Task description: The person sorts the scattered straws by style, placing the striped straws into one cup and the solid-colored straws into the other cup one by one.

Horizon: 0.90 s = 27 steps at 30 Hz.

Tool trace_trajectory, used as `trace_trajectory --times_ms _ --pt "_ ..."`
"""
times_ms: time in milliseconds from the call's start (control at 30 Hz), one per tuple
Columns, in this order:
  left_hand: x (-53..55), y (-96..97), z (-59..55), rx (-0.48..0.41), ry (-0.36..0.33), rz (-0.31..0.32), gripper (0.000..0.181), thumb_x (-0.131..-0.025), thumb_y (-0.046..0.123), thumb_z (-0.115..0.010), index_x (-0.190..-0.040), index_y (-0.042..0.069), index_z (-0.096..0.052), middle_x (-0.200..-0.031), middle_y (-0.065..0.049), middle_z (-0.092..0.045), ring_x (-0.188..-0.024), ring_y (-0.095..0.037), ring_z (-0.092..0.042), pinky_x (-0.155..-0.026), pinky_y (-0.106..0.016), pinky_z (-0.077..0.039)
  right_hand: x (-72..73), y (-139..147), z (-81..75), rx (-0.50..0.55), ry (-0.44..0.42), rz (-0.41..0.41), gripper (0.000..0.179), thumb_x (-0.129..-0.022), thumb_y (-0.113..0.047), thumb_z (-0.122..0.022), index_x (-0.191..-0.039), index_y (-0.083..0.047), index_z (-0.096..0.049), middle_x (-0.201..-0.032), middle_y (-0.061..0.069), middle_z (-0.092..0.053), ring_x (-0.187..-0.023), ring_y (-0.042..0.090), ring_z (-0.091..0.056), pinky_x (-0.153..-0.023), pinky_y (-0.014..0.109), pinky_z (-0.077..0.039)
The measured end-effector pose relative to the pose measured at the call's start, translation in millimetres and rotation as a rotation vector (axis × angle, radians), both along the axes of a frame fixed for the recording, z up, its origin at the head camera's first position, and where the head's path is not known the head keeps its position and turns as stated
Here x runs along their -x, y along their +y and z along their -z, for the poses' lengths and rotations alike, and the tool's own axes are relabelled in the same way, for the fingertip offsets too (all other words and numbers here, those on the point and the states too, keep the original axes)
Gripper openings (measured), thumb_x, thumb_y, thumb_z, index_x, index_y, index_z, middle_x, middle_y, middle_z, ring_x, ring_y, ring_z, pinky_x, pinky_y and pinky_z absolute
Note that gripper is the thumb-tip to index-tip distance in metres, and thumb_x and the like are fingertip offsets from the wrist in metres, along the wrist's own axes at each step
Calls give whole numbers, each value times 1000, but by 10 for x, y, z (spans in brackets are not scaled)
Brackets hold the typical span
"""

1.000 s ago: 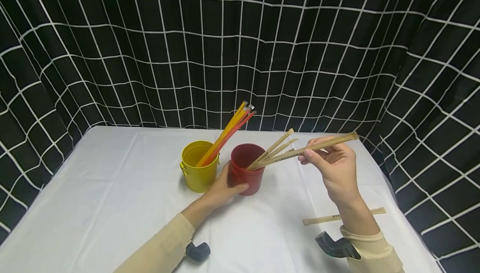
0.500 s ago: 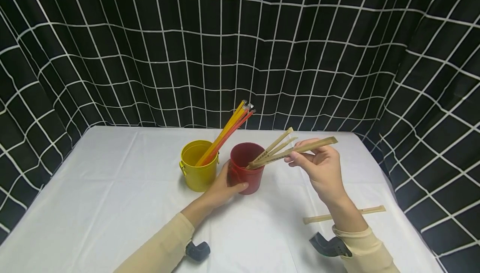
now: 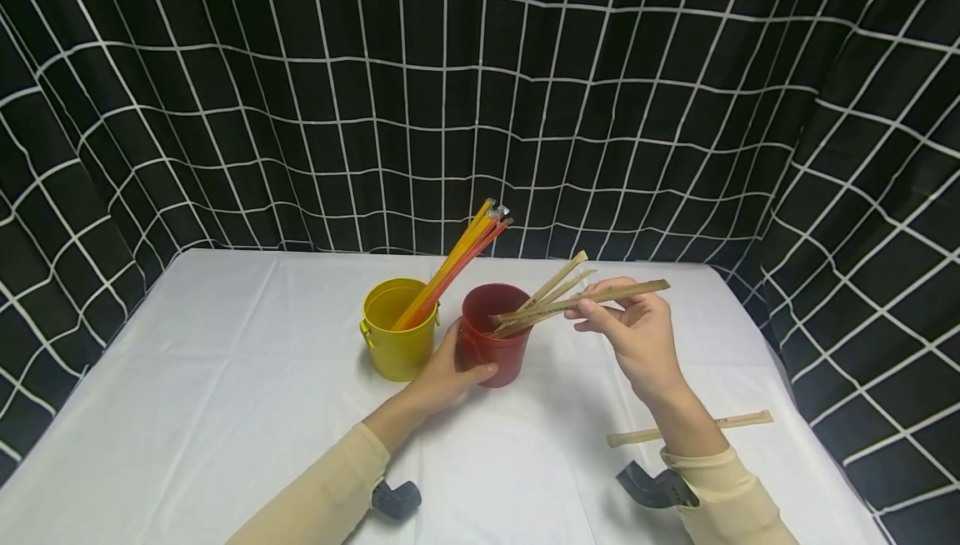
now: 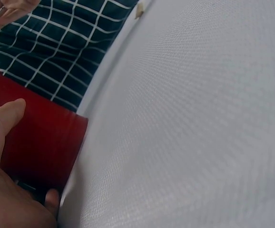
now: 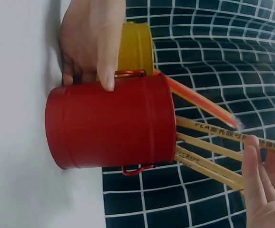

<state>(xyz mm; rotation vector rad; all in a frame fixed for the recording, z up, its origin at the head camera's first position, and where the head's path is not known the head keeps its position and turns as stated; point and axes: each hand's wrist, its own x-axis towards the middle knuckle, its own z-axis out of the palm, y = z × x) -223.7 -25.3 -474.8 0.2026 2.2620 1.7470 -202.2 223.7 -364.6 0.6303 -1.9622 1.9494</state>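
My left hand [image 3: 438, 380] grips the side of a small red bucket [image 3: 495, 363], thumb across its front, as the left wrist view also shows. In my right hand [image 3: 647, 343], thumb and fingers pinch a paper-wrapped straw [image 3: 639, 288] near its upper part. That straw slants down to the left, its lower end at the bucket's mouth. Several other wrapped straws [image 3: 558, 276] lean out over the bucket's right rim, just behind it. Printed lettering shows on the held straw [image 5: 213, 129] in the right wrist view, where the red bucket [image 5: 109, 126] appears sideways.
A yellow bucket [image 3: 399, 357] stands just left of the red one, holding several yellow and orange straws [image 3: 459, 262] with shiny wrapper ends. Another wrapped straw [image 3: 742, 421] lies on the white-covered table [image 3: 225, 412], partly behind my right forearm. A black gridded curtain [image 3: 480, 95] encloses the table's back and sides.
My right hand has moved left with its straw, whose lower end has shifted from beside the rim to over the bucket's mouth. My left hand and both buckets stay in place.
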Motion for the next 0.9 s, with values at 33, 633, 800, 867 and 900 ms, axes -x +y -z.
trace_trajectory --times_ms 33,633,800,867,900 --pt "-2 -1 -1 0 -2 -1 96 -91 35 -74 -163 18 -13 -170 -8 -20 -159 -32 -15 -125 -62 -21 6 0 6 4 -8 -1 11 -91 13 -63 -101 14 -60 -95 3 -69 -81 12 -77 -69 27 -64" --pt "15 5 37 19 -13 -13 97 -90 36 -74 -164 21 -13 -170 -6 -22 -159 -30 -17 -125 -62 -21 118 -26 187 -189 6 163 16 -90 5 -70 -101 14 -64 -88 -10 -74 -77 3 -74 -67 19 -61" --pt "6 2 19 7 1 -4 96 -91 35 -74 -163 21 -14 -169 -5 -23 -158 -30 -17 -125 -62 -22 117 -47 214 -280 -13 211 15 -90 -1 -73 -99 9 -67 -85 -12 -72 -74 0 -69 -65 18 -59" --pt "2 -2 13 1 5 -1 96 -91 35 -74 -163 20 -14 -169 -5 -23 -158 -30 -18 -125 -62 -23 114 -60 227 -289 -28 205 15 -90 -1 -73 -99 9 -66 -83 -17 -70 -73 -1 -68 -64 18 -58" --pt "3 -2 14 0 5 -1 96 -91 35 -74 -163 20 -14 -169 -5 -23 -158 -30 -18 -125 -62 -23 113 -67 232 -289 -35 197 15 -90 -1 -73 -99 9 -67 -81 -18 -70 -72 -1 -68 -64 18 -58"
